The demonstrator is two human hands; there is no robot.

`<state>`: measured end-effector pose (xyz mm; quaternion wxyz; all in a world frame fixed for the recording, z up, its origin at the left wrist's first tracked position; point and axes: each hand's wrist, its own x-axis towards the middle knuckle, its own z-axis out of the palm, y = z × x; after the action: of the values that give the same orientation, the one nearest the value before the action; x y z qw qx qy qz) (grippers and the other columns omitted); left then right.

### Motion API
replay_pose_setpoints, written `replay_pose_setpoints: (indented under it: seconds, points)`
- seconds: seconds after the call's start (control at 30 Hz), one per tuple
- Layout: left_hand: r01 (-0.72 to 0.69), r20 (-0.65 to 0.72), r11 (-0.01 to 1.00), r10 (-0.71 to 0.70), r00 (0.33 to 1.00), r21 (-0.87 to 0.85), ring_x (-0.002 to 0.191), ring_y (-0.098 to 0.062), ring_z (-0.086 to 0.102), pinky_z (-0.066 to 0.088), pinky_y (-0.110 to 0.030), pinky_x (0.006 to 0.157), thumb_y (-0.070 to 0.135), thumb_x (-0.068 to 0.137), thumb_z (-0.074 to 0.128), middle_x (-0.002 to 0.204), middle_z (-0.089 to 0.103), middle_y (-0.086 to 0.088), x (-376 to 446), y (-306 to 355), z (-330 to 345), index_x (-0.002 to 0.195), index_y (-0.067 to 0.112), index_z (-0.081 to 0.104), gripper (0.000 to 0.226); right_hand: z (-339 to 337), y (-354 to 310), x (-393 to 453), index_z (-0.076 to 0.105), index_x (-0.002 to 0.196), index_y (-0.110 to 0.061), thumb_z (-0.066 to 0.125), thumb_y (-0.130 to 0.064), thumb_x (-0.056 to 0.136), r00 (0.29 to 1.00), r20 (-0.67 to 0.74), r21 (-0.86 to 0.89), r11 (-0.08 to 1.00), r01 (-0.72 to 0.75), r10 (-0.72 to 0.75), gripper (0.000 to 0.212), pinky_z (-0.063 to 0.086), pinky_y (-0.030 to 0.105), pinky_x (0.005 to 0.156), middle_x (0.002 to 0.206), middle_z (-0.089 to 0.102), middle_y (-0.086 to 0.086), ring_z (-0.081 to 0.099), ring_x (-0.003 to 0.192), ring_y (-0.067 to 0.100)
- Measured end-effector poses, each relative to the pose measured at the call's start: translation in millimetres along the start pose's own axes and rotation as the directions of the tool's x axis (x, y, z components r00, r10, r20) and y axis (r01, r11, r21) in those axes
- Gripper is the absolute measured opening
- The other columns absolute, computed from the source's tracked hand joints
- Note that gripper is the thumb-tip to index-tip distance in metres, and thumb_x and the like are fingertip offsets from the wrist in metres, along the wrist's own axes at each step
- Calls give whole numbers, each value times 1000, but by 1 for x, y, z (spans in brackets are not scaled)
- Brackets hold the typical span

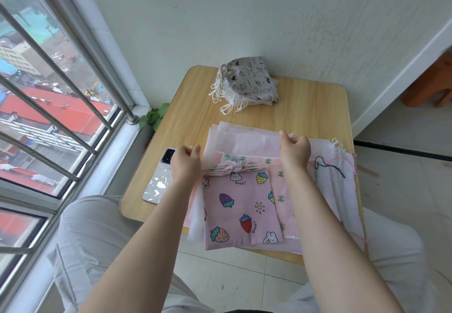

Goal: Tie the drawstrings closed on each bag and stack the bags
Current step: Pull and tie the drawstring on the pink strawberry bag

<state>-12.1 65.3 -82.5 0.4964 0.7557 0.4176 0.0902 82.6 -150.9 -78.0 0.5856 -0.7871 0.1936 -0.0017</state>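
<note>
"Rabbit" on pink bag (241,205)

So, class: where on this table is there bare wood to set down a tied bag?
Bare wood lies between the grey bag stack and the flat bags, and at the table's far right corner. A narrow strip runs beyond the phone. The near half is crowded with bags and both hands.

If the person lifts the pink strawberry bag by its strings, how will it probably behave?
The pink strawberry bag is thin cloth lying flat, so it would probably hang floppy and feel light. Its mouth is already gathered tight, so it likely stays closed. It lies on other bags and may slide.
</note>
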Motion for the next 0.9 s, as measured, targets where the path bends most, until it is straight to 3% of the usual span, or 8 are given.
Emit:
replay_pose_setpoints:
  seconds: [0.17,0.33,0.47,0.57,0.63,0.73,0.8,0.9]
  points:
    - [-6,166,942,66,984,-336,65,-21,60,52,-32,60,29,93,65,67,64,-3,8,25,-12,78,11,58,24,-11,-18,7,46,71,-18,70,-35,85,993,84,-37,995,88,-85,33,42,27,61,73,62,4,53,65,17]
    - [-55,322,830,276,906,-554,109,-12,63,48,-34,103,28,89,70,118,66,0,0,66,-13,121,15,65,35,-6,-47,-4,56,101,-16,76,-16,83,950,273,212,973,93,-150,27,55,26,71,85,71,-2,67,72,10]
    - [-178,270,963,229,935,-200,121,-15,49,45,-36,99,31,88,71,138,46,-1,-2,58,-6,145,25,40,65,-5,-38,-11,51,122,-23,71,-17,86,931,343,7,992,129,-124,42,54,22,75,103,66,-8,66,88,5]
    - [-147,148,944,107,983,297,81,-19,54,45,-30,67,36,90,58,104,59,-6,-4,42,-6,96,19,60,18,-8,-25,-16,69,87,-14,57,-18,90,920,392,-306,945,113,17,13,53,34,71,80,70,2,64,67,18]
    - [-122,143,857,58,988,501,59,-23,47,34,-25,54,43,90,50,74,57,-7,-6,31,-4,72,9,62,40,-4,-16,-20,71,76,-10,53,-31,92,870,481,-434,892,128,110,32,48,30,72,76,69,6,63,68,20]
    - [-115,198,845,11,980,522,50,-22,44,30,-23,49,54,90,49,57,49,-4,-18,34,-2,61,3,62,60,4,-10,-31,63,64,0,57,-52,89,837,541,-443,874,200,83,58,34,31,59,57,45,5,47,56,21]
    - [-149,286,860,3,958,489,47,-20,41,28,-24,48,53,87,56,50,42,-1,-27,38,1,50,11,48,57,8,-10,-37,57,57,-4,65,-45,87,827,562,-373,899,230,22,51,40,34,57,53,51,9,51,53,26]
    - [-211,377,930,88,922,300,55,-24,59,48,-29,55,41,86,67,56,60,-8,-31,35,5,64,9,68,39,13,-10,-42,70,86,6,68,-26,87,825,562,-296,914,277,-68,32,53,45,79,89,71,23,67,85,33]
